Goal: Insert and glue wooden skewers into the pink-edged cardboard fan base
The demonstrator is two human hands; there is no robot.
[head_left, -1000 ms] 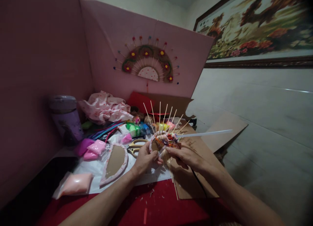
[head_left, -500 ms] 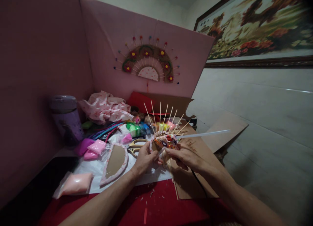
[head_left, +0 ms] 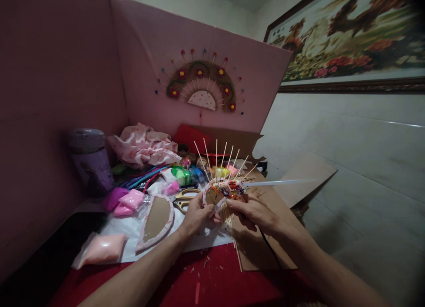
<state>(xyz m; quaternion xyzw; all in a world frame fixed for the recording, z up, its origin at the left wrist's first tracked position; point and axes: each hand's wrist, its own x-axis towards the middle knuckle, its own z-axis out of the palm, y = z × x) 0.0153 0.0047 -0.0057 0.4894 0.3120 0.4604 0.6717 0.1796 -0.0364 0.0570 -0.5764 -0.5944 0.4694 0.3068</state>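
My left hand (head_left: pixel 199 215) is closed on the edge of a small half-round cardboard piece (head_left: pixel 212 198), rimmed with pink-and-white cloth. Several thin wooden sticks (head_left: pixel 216 159) fan upward from its curved side. A glue gun with a colourful floral body (head_left: pixel 236 189) is in my right hand (head_left: pixel 254 213), its fingers wrapped round it close against the cardboard. From its back a long translucent glue stick (head_left: pixel 275 182) points right, and a dark cord hangs below. The nozzle tip is too small to make out. Left of my hands lies a second cloth-rimmed cardboard half-round (head_left: pixel 158 218).
Gold-handled scissors (head_left: pixel 182 200) lie behind my left hand. Bagged clay packets (head_left: pixel 105 248), crumpled pink cloth (head_left: pixel 141 145) and a purple tumbler (head_left: pixel 91 163) stand to the left. Loose sticks (head_left: pixel 236 240) rest on a cardboard sheet (head_left: pixel 259 254). A finished fan decoration (head_left: pixel 201 100) hangs on the pink board.
My right hand and the glue gun have shifted slightly right and the glue stick's angle has flattened a little. The stick tips have moved slightly left and down. My left hand keeps its hold.
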